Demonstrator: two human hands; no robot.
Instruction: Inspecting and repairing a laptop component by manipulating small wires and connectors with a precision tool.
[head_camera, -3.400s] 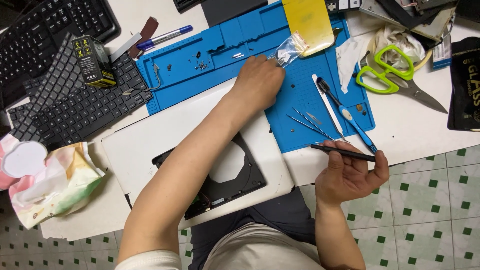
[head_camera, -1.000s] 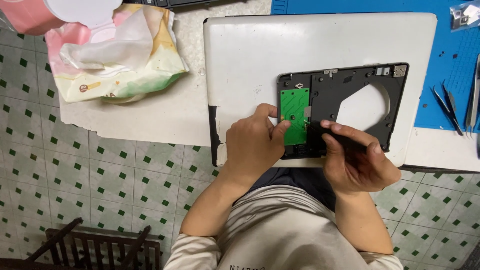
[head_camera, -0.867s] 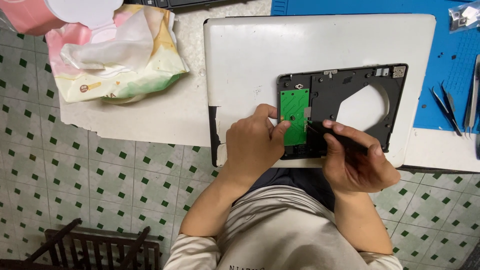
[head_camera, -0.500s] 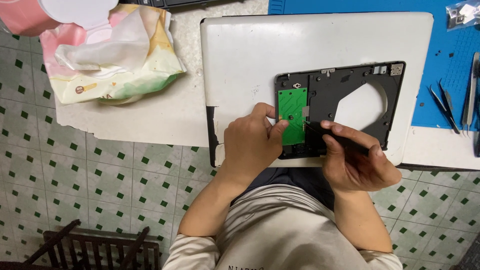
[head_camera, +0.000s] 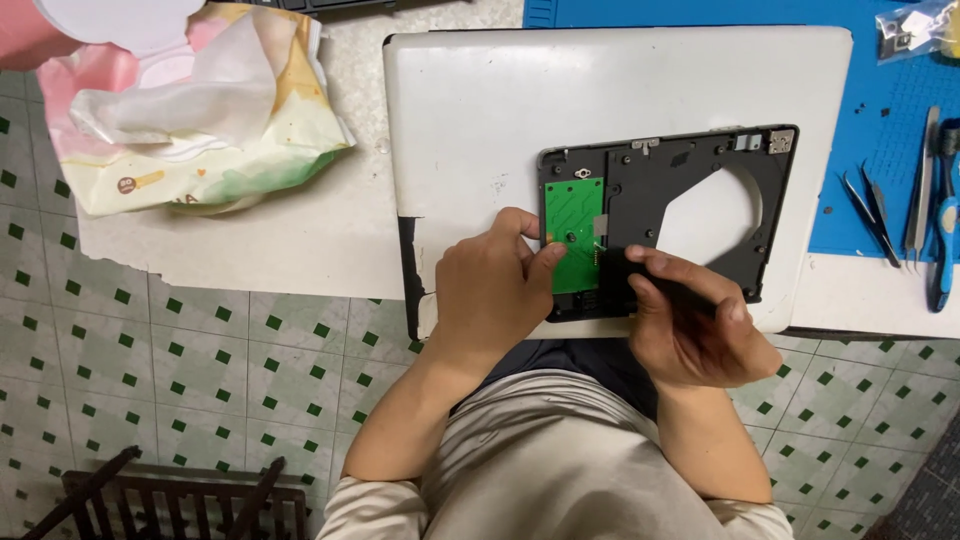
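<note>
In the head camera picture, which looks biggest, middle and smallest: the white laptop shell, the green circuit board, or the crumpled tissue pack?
1. White laptop shell, clearly biggest.
2. Crumpled tissue pack, middle.
3. Green circuit board, smallest, partly hidden by the left hand.

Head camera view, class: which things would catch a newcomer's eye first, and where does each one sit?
The bright green circuit board stands out, set in a black frame on the white laptop shell. The left hand touches its edge; the right hand holds a black tool beside it. A crumpled wipes pack lies at upper left.
</note>
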